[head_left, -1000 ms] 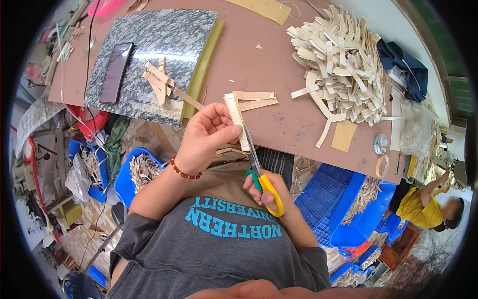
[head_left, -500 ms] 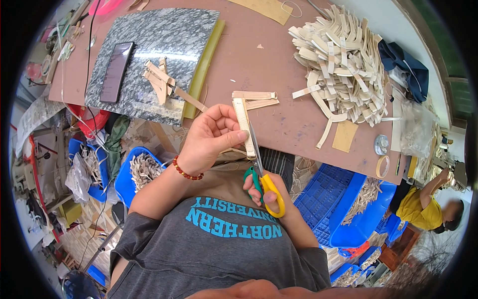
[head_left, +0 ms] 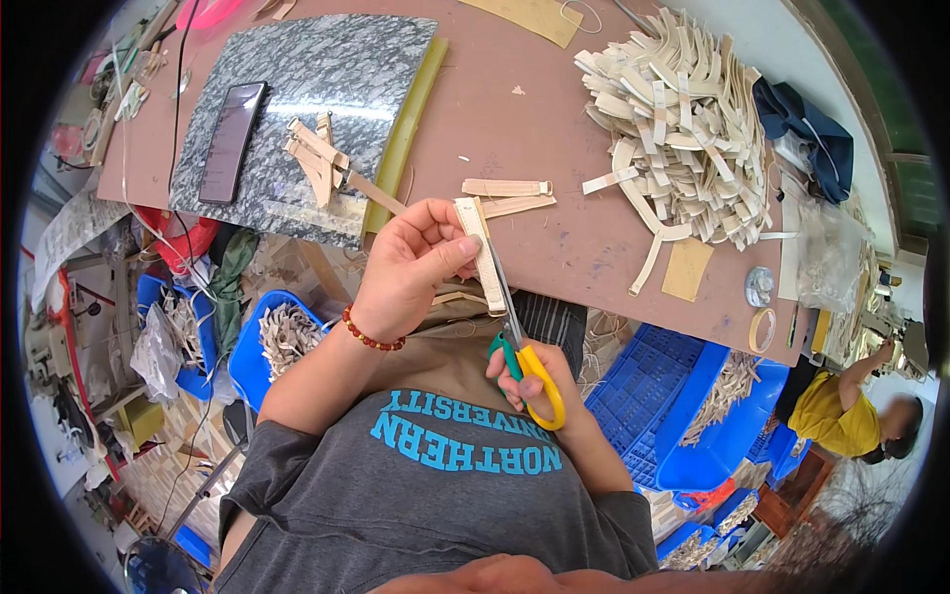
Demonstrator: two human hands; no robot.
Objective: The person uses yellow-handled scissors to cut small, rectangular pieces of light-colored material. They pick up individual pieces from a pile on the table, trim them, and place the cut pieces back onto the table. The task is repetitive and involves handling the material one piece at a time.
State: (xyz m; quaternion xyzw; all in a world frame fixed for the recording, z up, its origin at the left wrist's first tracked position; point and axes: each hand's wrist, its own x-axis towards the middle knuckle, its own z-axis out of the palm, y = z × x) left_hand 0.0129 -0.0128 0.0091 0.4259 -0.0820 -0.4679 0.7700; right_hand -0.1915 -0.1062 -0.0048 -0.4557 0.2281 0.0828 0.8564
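My left hand (head_left: 418, 265) pinches a short beige strap (head_left: 479, 259) between thumb and fingers, above the table's near edge. My right hand (head_left: 539, 384) is closed round scissors (head_left: 544, 381) with one yellow and one green handle. Their blades point up and lie along the strap's right side; whether they touch its edge I cannot tell. Just beyond, two similar straps (head_left: 507, 187) rest on the table. To the left, a small bundle of straps (head_left: 319, 158) with buckles lies on a grey marbled board (head_left: 327, 69).
A large heap of beige straps (head_left: 683, 129) covers the right of the brown table (head_left: 495, 99). A phone (head_left: 234, 139) lies on the board. Tape rolls (head_left: 761, 330) sit near the right edge. Blue bins (head_left: 708, 436) stand below; a person in yellow (head_left: 836, 411) is at far right.
My left thumb and fingers have shifted slightly up and left along the strap, tilting it a little. The scissors stay alongside it, almost in the same place.
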